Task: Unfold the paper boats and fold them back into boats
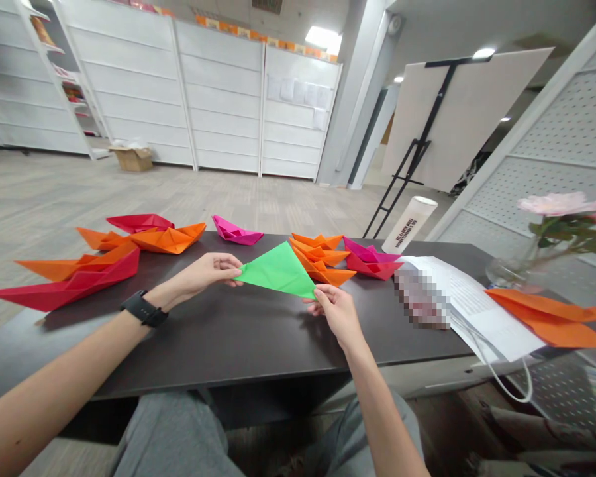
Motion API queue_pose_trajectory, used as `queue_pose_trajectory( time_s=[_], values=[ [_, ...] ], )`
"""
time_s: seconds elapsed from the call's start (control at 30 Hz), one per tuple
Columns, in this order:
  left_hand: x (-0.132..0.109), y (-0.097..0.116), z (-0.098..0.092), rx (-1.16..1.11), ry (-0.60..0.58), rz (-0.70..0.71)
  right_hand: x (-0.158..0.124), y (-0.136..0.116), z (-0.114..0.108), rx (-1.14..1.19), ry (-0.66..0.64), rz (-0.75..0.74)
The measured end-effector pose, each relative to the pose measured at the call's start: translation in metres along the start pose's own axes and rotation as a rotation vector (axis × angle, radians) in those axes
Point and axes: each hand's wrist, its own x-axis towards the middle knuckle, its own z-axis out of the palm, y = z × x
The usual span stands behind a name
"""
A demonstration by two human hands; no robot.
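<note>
A bright green sheet of paper, folded into a triangle, is held up over the dark table between my two hands. My left hand pinches its left corner, and a black watch sits on that wrist. At the lower right corner, my right hand grips the paper between thumb and fingers. Just behind the green paper stand several orange paper boats in a stack-like row. A magenta paper boat sits beyond my left hand, and another magenta boat is right of the orange ones.
Red and orange paper boats crowd the left of the dark table. On the right lie printed papers, a white cable, an orange folded paper and a flower vase. A white cylinder stands at the back.
</note>
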Motion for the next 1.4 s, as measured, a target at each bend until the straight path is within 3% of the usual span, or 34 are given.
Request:
queue_pose_trajectory(
  time_s=[0.17, 0.3, 0.4, 0.47, 0.57, 0.6, 0.67, 0.77, 0.83, 1.03, 1.23, 1.4],
  values=[
    [-0.012, 0.001, 0.034, -0.139, -0.202, -0.098, -0.013, -0.004, 0.012, 0.082, -0.012, 0.008],
    [-0.012, 0.002, 0.074, -0.169, -0.029, -0.035, -0.027, 0.000, 0.034, 0.121, -0.172, 0.113],
    [-0.004, -0.002, 0.086, -0.160, 0.067, 0.072, -0.033, -0.002, 0.042, -0.036, -0.236, 0.104],
    [0.000, -0.006, 0.085, -0.155, 0.107, 0.111, -0.037, -0.009, 0.042, -0.264, -0.131, -0.031],
    [0.000, -0.009, 0.081, -0.145, 0.108, 0.120, -0.041, -0.024, 0.043, -0.617, 0.178, -0.394],
    [-0.001, -0.009, 0.080, -0.140, 0.096, 0.120, -0.042, -0.029, 0.045, -0.682, 0.210, -0.489],
    [-0.005, -0.006, 0.080, -0.122, 0.051, 0.119, -0.042, -0.036, 0.052, -0.724, 0.095, -0.551],
    [-0.012, -0.001, 0.081, -0.059, -0.067, 0.148, -0.040, -0.039, 0.066, -0.666, -0.173, -0.468],
    [-0.015, 0.001, 0.081, 0.003, -0.128, 0.185, -0.039, -0.038, 0.073, -0.630, -0.237, -0.446],
    [-0.015, 0.001, 0.080, 0.095, -0.157, 0.233, -0.041, -0.033, 0.073, -0.602, -0.339, -0.443],
    [-0.015, 0.002, 0.078, 0.143, -0.087, 0.243, -0.038, -0.036, 0.063, -0.602, -0.400, -0.418],
    [-0.018, 0.003, 0.079, 0.229, -0.045, 0.243, -0.040, -0.036, 0.064, -0.636, -0.321, -0.405]
  ],
)
